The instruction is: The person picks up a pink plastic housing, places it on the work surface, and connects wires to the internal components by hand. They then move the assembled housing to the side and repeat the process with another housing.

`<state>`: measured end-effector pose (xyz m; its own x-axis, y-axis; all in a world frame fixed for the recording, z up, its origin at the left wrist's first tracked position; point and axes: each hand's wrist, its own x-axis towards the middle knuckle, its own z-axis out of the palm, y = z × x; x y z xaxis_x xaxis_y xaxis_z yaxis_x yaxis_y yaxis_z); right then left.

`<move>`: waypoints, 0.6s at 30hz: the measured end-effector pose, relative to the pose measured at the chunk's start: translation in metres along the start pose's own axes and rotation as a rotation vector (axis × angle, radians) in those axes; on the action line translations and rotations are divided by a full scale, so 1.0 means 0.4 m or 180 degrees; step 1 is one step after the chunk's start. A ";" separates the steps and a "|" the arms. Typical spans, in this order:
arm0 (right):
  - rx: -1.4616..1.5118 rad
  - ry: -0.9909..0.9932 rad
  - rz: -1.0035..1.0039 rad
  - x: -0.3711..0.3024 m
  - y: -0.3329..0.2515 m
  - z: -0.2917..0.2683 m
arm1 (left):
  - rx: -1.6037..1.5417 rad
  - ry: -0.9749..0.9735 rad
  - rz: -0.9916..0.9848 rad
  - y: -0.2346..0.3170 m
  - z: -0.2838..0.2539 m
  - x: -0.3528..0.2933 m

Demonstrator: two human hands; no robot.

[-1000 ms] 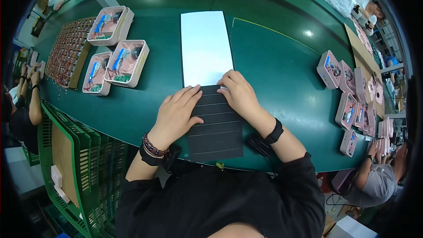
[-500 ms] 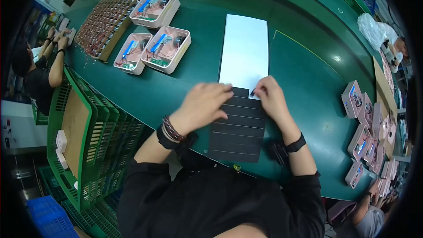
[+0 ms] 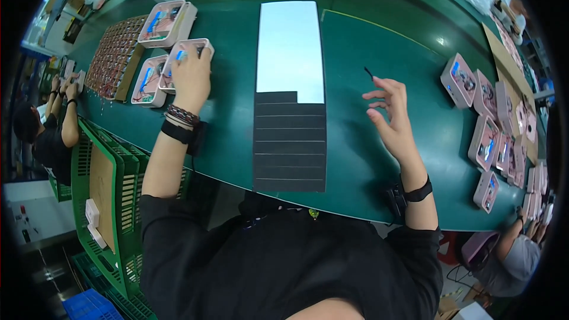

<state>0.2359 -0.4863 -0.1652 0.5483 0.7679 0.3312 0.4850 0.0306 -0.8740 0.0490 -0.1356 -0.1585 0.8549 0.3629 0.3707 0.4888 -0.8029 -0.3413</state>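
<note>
My left hand (image 3: 192, 77) is at an open pink box (image 3: 208, 47), its fingers curled over the rim and into it, hiding much of the inside. My right hand (image 3: 391, 112) is raised over the table's right half with its fingers loosely bent. A short black strip (image 3: 368, 73) sticks up from its fingertips. Between the hands lies a long white backing sheet (image 3: 290, 47). Black adhesive strips (image 3: 289, 154) cover its near part in rows, and the topmost row is cut short on the right.
Two more pink boxes (image 3: 149, 80) with wires and blue parts stand around the left hand. Beyond them is a tray of small parts (image 3: 115, 56). Several pink boxes (image 3: 483, 142) line the right edge. Green crates (image 3: 127, 201) stand at the left; co-workers sit on both sides.
My left hand has left the black strips and reached forward-left to a pink box. My right hand has lifted off the sheet and moved right with a black strip at its fingertips.
</note>
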 end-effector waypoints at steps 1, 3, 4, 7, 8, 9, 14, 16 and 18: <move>-0.0005 0.0049 0.0053 -0.020 0.006 -0.016 | 0.0029 -0.0005 -0.0014 -0.004 0.004 0.013; 0.0026 0.0239 0.0272 -0.051 0.025 -0.045 | 0.0084 -0.0012 -0.0035 0.011 -0.005 0.038; 0.0038 0.0340 0.0384 -0.071 0.030 -0.055 | 0.0055 -0.0020 0.0041 0.033 -0.018 0.040; 0.0034 0.0601 0.0351 -0.121 0.023 -0.073 | -0.0423 0.0649 0.0817 0.112 -0.094 0.028; 0.0033 0.0692 0.0314 -0.135 0.015 -0.075 | -0.0461 0.0646 0.0890 0.148 -0.127 0.023; 0.0014 0.0755 0.0369 -0.143 0.000 -0.078 | -0.0821 0.0657 0.1080 0.193 -0.165 0.019; -0.0916 0.0490 -0.0500 -0.131 -0.140 -0.109 | -0.1599 0.0666 0.2717 0.360 -0.245 -0.004; -0.0827 0.0093 -0.0387 -0.137 -0.175 -0.118 | -0.1807 0.0780 0.3252 0.411 -0.240 -0.003; -0.0940 -0.0101 -0.0323 -0.142 -0.165 -0.114 | -0.1976 0.0750 0.3794 0.454 -0.230 0.013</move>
<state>0.2040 -0.5610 -0.1102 0.4677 0.7901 0.3961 0.7156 -0.0755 -0.6944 0.1261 -0.3229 -0.1391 0.6190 -0.7316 0.2856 -0.7291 -0.6705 -0.1371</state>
